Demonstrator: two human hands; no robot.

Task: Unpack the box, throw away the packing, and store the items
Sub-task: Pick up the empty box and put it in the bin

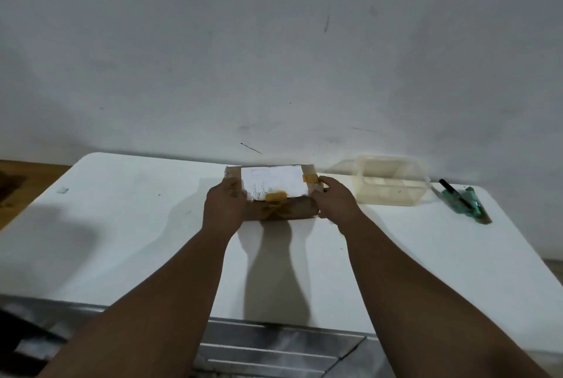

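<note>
A small brown cardboard box (pixel 286 210) sits at the far middle of the white table (pixel 122 240). A white paper label (pixel 274 182) is stuck on its top with strips of yellowish tape. My left hand (pixel 224 210) grips the box's left end and my right hand (pixel 336 203) grips its right end. Both arms reach straight out from the bottom of the view. The box is closed, so its contents are hidden.
A clear plastic container (pixel 390 182) stands just right of the box, near the wall. Further right lie a black marker (pixel 454 191) and a green-handled tool (pixel 469 203). The white wall rises directly behind the table. Metal drawers (pixel 274 353) show below the near edge.
</note>
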